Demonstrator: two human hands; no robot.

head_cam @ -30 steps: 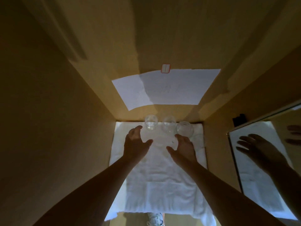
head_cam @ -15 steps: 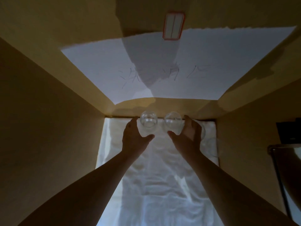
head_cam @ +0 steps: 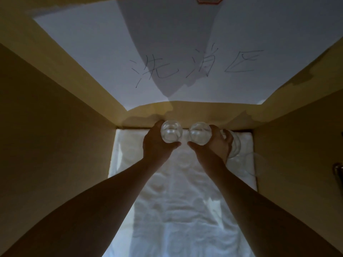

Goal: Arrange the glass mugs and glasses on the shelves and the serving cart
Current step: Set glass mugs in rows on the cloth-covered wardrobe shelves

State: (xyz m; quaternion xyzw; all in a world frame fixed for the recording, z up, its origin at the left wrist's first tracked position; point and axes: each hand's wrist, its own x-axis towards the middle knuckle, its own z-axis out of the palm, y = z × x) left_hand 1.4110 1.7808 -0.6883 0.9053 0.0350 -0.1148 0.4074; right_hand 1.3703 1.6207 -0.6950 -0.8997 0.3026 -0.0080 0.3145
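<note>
Gripping now — left hand [head_cam: 157,145] on left glass [head_cam: 171,134], right hand [head_cam: 213,145] on middle glass [head_cam: 200,133]; reach ended — lift-out next.

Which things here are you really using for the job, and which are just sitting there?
For the job:
left hand around the clear round glass on the left
right hand around the clear round glass on the right
third clear glass behind the right hand

Just there:
white crumpled cloth
white paper sheet with handwriting
</note>
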